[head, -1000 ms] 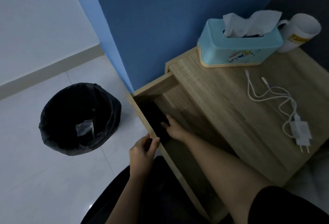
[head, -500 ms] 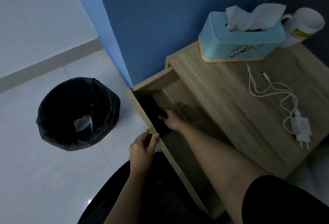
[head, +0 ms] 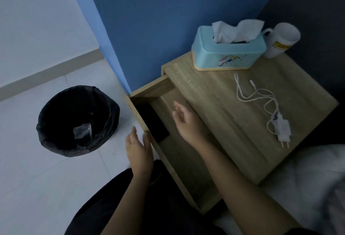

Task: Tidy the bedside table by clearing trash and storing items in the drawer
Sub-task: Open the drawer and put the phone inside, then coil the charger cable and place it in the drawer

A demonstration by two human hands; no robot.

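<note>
The only lettering in view sits on the white mug [head: 281, 39] at the far corner of the counter [head: 308, 93]: a yellow label with dark characters, too small and blurred to read. The light blue tissue box [head: 227, 55] beside it carries a colourful cartoon print on its front side, with no words that can be made out. Nothing else in the picture bears a legible text, brand, number or sign.

Matt, pale wood-grain drawer [head: 179, 160] under the right hand [head: 188, 121]; a glossy black slab [head: 155, 124] lies between the hands. Left of the left hand [head: 139, 149], crinkled black plastic bin liner [head: 78, 121] on glossy floor tiles [head: 37, 188].
</note>
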